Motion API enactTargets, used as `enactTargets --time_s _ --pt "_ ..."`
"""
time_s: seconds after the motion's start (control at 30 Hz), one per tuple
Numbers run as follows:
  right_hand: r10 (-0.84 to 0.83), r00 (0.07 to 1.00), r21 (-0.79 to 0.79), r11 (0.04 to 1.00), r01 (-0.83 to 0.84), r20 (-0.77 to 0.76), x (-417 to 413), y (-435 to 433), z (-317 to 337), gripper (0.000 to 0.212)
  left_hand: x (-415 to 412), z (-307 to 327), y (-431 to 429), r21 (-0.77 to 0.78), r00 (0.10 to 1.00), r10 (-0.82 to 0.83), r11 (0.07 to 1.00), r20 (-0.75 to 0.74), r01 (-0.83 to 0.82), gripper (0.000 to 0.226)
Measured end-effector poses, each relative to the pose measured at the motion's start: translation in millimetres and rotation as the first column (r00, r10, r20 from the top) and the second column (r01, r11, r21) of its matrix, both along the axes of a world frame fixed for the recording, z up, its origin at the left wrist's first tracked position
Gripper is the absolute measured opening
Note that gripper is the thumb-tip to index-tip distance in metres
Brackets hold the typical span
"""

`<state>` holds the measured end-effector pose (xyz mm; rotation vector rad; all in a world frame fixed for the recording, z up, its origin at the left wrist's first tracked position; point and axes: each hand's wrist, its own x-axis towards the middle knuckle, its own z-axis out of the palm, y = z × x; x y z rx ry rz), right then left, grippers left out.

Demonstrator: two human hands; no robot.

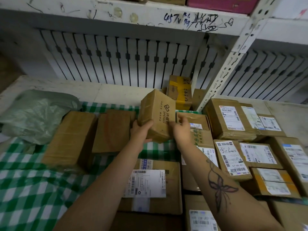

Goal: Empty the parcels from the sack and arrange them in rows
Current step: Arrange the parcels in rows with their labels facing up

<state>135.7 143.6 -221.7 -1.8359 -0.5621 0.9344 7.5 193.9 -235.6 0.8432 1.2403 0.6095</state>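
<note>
A small brown cardboard box (pixel 156 112) printed "SPENNY" is lifted and tilted above the green checked cloth (pixel 30 185). My left hand (pixel 140 132) grips its lower left corner, thumb on the front face. My right hand (pixel 182 130) touches its right edge, fingers loosely spread. A crumpled grey-green sack (pixel 36 114) lies at the far left. Two plain brown boxes (pixel 71 139) (pixel 113 130) lie left of the held box. Several labelled parcels (pixel 231 117) lie packed together on the right.
A labelled carton (pixel 150 185) lies under my forearms. A box with yellow tape (pixel 180 90) stands at the back by a perforated white shelf post (pixel 233 62). A white slatted panel (pixel 116 59) backs the surface, and a scribbled shelf (pixel 150 12) runs overhead.
</note>
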Motion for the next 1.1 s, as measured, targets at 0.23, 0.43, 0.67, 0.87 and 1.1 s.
enactTargets --time_s 0.23,0.43,0.67,0.87,1.1 --pt "0.095 0.944 0.109 0.992 -0.064 -0.315 -4.3 -13.3 26.1 0.058 -0.6 21.3 -27.3 0.342 0.880 -0.011 0.919 -0.476 0.196 0.107" --pt "0.096 0.947 0.113 0.992 -0.064 -0.306 -7.9 -9.5 23.8 0.088 2.4 20.5 -44.7 0.466 0.890 -0.106 0.821 -0.442 0.330 0.062" --pt "-0.012 0.941 -0.055 0.998 -0.008 -0.339 4.2 -13.0 15.1 0.094 -11.4 29.1 -39.0 0.438 0.969 -0.207 0.865 -0.133 0.245 0.032" --pt "0.012 0.854 -0.036 0.999 -0.035 -0.520 11.6 -19.4 18.0 0.040 -12.1 28.6 -25.9 0.099 0.970 -0.206 0.971 -0.132 0.219 0.050" --pt "0.014 0.998 -0.202 0.979 -0.026 -0.063 13.7 -16.1 1.3 0.031 -4.3 10.4 -28.4 0.077 0.919 -0.270 0.950 -0.289 0.303 0.037"
